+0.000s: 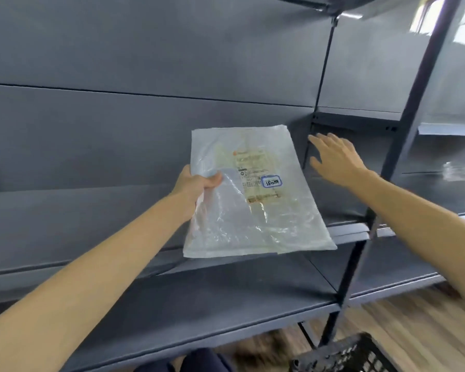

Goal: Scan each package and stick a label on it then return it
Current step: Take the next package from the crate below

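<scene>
A flat package (255,218) in clear plastic wrap is held out over the dark grey shelf (226,296). It carries a pale printed shipping label and a small white sticker with a blue border (271,181) bearing handwriting. My left hand (196,183) grips the package's left edge, thumb on top. My right hand (336,157) hovers to the right of the package with fingers spread and straight, touching nothing.
A black upright post (360,237) of the shelving stands just right of the package. Another clear-wrapped item (459,170) lies on the shelf at far right. A black plastic crate (352,355) sits on the wooden floor (414,323) below.
</scene>
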